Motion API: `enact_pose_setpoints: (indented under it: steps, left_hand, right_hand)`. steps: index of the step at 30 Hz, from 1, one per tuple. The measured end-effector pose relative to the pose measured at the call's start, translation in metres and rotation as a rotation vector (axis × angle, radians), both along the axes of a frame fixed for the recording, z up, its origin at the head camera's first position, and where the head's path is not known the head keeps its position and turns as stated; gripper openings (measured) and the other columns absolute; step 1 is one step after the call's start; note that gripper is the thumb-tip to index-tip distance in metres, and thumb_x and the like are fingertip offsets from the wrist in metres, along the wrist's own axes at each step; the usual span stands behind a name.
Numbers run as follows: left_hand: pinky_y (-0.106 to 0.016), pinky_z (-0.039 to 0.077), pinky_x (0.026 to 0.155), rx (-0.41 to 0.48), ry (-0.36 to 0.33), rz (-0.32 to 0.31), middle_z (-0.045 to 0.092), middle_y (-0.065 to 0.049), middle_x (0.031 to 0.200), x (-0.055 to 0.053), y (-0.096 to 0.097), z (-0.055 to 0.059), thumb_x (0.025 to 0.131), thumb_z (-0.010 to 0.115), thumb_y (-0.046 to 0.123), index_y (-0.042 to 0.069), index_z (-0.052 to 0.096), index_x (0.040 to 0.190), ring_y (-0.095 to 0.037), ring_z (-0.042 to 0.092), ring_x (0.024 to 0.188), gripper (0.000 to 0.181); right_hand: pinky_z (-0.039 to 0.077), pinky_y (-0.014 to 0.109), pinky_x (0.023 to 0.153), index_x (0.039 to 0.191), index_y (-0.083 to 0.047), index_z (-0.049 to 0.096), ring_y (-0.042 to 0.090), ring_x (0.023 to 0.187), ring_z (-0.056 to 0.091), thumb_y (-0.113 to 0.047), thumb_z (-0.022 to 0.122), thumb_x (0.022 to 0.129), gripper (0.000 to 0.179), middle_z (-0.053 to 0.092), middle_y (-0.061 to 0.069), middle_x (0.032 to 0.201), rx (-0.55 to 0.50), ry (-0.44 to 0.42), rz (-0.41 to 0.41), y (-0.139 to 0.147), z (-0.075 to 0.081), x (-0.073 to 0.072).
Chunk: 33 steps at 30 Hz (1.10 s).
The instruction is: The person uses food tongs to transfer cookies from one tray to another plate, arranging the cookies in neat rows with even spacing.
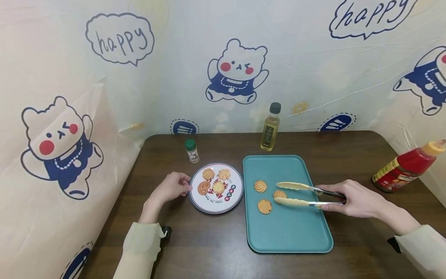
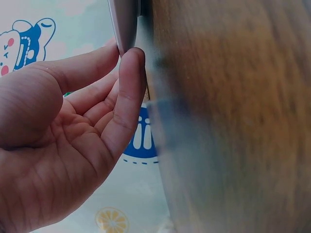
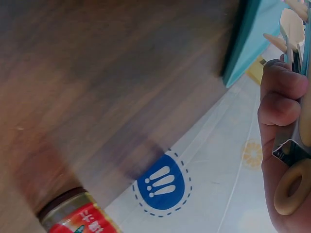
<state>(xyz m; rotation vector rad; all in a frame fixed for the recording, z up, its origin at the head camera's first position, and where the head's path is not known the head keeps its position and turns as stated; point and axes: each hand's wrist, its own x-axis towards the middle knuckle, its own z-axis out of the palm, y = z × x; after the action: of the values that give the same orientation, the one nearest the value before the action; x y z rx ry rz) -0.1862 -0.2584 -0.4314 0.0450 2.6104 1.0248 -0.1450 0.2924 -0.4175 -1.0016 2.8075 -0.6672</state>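
At the left edge of a round white plate (image 1: 235, 180), my left hand (image 1: 172, 186) pinches the rim between thumb and fingers, as the left wrist view also shows. Several cookies lie on the plate, among them a pretzel-shaped one (image 1: 203, 188) and a swirled one (image 1: 208, 174). My right hand (image 1: 353, 199) holds a pair of tongs (image 1: 294, 202) with cream-coloured tips over a teal tray (image 1: 289, 232). The spread tips flank a swirled cookie (image 1: 280, 194) on the tray. Beside it are another swirled cookie (image 1: 260, 186) and a flat round cookie (image 1: 265, 206).
Behind the plate stands a green-capped shaker (image 1: 192, 151). An oil bottle (image 1: 270, 128) is upright behind the tray. Far right, a red sauce bottle (image 1: 404, 168) stands near the edge of the wooden table (image 1: 205, 248). A printed cloth (image 1: 174, 77) hangs around the table.
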Motion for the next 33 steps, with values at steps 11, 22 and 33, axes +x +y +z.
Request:
enact_pose_setpoints:
  steps: [11,22,33]
  left_hand:
    - [-0.033,0.058,0.073,-0.002,0.003,-0.003,0.062,-0.01,0.088,-0.0001,-0.0002,0.0002,0.092,0.071,0.009,-0.005,0.064,0.121,-0.02,0.063,0.074,0.033]
    - [-0.034,0.058,0.074,-0.01,-0.003,0.004,0.063,-0.009,0.089,-0.0002,-0.0002,-0.0001,0.093,0.071,0.01,-0.004,0.064,0.122,-0.02,0.063,0.075,0.034]
    - [-0.034,0.058,0.074,-0.012,0.001,0.003,0.063,-0.009,0.088,0.0001,-0.0002,-0.0008,0.093,0.071,0.01,-0.004,0.064,0.122,-0.02,0.063,0.075,0.034]
  right_hand:
    - [0.026,0.016,0.045,0.128,-0.007,0.067,-0.007,0.051,0.027,-0.043,0.077,0.086,0.056,0.029,-0.02,0.062,0.008,0.022,-0.002,0.0064,-0.0076,0.0047]
    - [0.026,0.017,0.044,0.129,-0.009,0.067,-0.007,0.051,0.027,-0.043,0.075,0.087,0.054,0.031,-0.019,0.063,0.011,0.016,0.003,0.0049,-0.009,0.0075]
    - [0.026,0.017,0.044,0.13,-0.008,0.066,-0.006,0.052,0.025,-0.041,0.074,0.09,0.053,0.038,-0.021,0.063,0.012,-0.007,0.007,0.0039,-0.0069,0.0093]
